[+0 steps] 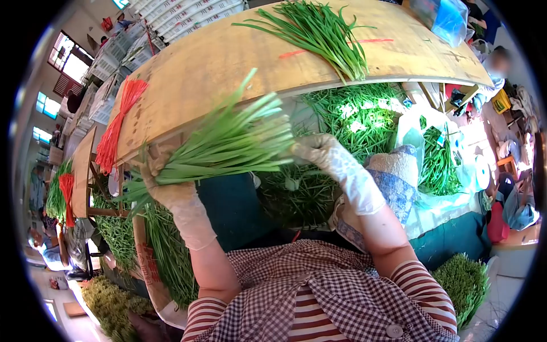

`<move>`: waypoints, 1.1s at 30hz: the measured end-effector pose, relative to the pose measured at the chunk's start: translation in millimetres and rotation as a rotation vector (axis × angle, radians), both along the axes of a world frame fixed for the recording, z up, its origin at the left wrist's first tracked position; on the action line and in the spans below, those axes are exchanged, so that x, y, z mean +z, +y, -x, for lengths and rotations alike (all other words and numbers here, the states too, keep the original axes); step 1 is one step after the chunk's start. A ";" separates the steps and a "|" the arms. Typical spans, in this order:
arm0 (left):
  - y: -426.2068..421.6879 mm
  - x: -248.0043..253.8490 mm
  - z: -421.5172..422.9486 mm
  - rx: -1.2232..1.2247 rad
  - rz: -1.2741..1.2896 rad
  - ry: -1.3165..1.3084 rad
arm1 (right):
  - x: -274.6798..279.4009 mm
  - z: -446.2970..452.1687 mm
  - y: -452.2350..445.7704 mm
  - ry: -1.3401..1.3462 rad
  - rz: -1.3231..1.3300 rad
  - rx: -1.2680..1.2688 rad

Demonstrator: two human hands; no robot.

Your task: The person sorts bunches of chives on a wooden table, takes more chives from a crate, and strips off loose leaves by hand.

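Observation:
A loose bunch of garlic chives hangs in the air before me, leaves to the left, pale stem ends to the right. My left hand, in a thin whitish glove, is closed around the leafy end. At the stem ends is my gloved right hand, its fingers pinched together against the pale tips; the stems there are blurred. On the wooden table beyond lies another bunch of chives across a red tie. A bundle of red ties hangs over the table's left edge.
Heaps of loose chives lie below the table edge, with more at my left. A plastic bag of chives stands at right, beside a blue-and-white cloth. White crates are stacked behind. Other people sit at both sides.

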State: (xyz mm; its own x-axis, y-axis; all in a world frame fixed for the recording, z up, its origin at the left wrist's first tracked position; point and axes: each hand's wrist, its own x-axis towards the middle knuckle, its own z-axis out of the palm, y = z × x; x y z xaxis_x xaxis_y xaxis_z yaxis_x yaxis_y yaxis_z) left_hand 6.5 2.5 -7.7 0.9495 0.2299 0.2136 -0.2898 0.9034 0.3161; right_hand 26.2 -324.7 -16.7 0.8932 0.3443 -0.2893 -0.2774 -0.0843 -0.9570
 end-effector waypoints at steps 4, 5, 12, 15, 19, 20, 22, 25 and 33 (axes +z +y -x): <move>-10.5 -10.3 -10.8 0.010 0.131 -0.047 | -23.8 -2.6 9.6 -0.109 -0.381 0.211; -9.0 -10.9 -10.9 0.051 0.119 0.004 | -18.2 2.1 8.4 -0.040 -0.393 0.236; -22.1 -6.5 -12.1 -0.056 0.101 -0.121 | -16.4 0.9 18.7 0.052 -0.329 0.169; -28.9 0.5 -13.8 -0.084 0.060 -0.141 | -15.0 -0.2 21.9 -0.188 -0.219 0.237; -28.2 7.1 -15.0 -0.019 0.064 -0.097 | -18.6 -1.9 18.9 -0.416 0.033 0.295; -30.5 10.4 -13.6 0.000 0.071 -0.074 | -22.6 -2.5 18.7 -0.465 0.055 0.294; -23.1 3.2 -17.3 0.040 0.048 -0.084 | -23.5 3.4 20.3 -0.272 -0.099 0.183; -15.5 -0.5 -17.7 0.040 0.060 -0.103 | -33.5 2.4 22.0 -0.140 -0.167 0.085; 29.9 5.8 -4.4 0.093 0.011 -0.052 | -17.7 -12.2 -43.3 -0.260 0.065 -0.116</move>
